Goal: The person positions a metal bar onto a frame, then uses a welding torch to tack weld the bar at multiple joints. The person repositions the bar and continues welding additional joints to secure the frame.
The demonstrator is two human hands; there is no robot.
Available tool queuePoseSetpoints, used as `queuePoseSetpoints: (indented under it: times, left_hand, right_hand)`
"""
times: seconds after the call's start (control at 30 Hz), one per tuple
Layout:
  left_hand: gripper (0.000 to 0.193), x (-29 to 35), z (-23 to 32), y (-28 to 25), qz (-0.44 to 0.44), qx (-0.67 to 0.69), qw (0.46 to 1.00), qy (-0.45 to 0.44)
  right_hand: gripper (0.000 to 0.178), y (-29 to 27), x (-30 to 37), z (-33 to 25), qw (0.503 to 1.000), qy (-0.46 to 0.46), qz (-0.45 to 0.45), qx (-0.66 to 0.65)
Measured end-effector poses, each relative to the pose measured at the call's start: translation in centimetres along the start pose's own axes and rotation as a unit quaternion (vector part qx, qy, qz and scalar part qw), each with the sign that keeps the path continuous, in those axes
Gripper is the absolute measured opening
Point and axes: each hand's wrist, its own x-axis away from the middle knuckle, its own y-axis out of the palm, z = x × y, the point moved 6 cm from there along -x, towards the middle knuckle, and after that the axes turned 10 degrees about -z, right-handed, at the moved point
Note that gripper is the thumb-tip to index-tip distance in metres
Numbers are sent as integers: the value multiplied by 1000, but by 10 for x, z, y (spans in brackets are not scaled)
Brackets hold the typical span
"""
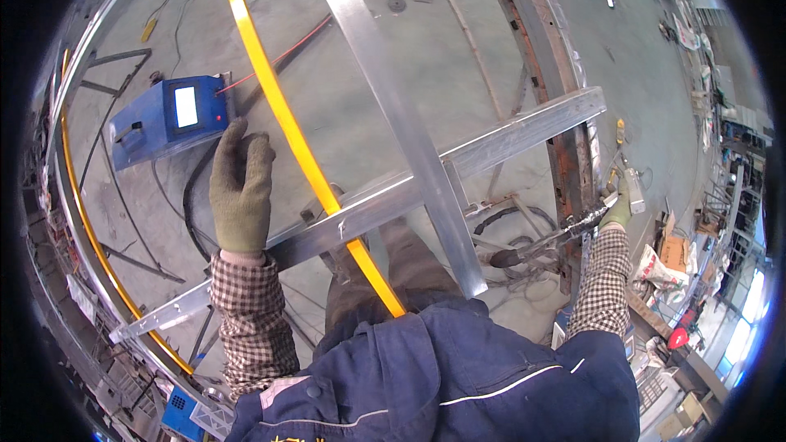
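Observation:
My left hand, in an olive-green work glove, is raised flat with the fingers together above a grey metal crossbar, holding nothing. My right hand, also gloved, grips a welding torch whose dark hose runs back toward my body. The torch tip sits near the rusty upright beam where the crossbar's right end meets it. A long silver bar crosses the crossbar, and a yellow strip runs beside it.
A blue welding machine with a lit screen stands on the concrete floor at the left, with cables trailing from it. Curved metal rails edge the left. Boxes, bags and scrap crowd the right side.

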Motion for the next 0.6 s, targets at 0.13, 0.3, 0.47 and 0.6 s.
queuePoseSetpoints:
  times: [0.13,0.3,0.47,0.6]
  left_hand:
    - [38,58,17,-31,23,-198,979,32]
    - [36,97,7,-33,-74,-401,909,80]
    - [28,98,-2,-23,-72,-400,909,91]
    - [39,95,10,-12,-40,-408,908,83]
  right_hand:
    - [69,2,-6,8,1000,24,-9,-12]
    - [70,10,-1,-1,999,25,-25,-39]
    - [56,46,64,-63,983,-90,-156,-18]
    - [52,66,159,-103,969,-170,-175,42]
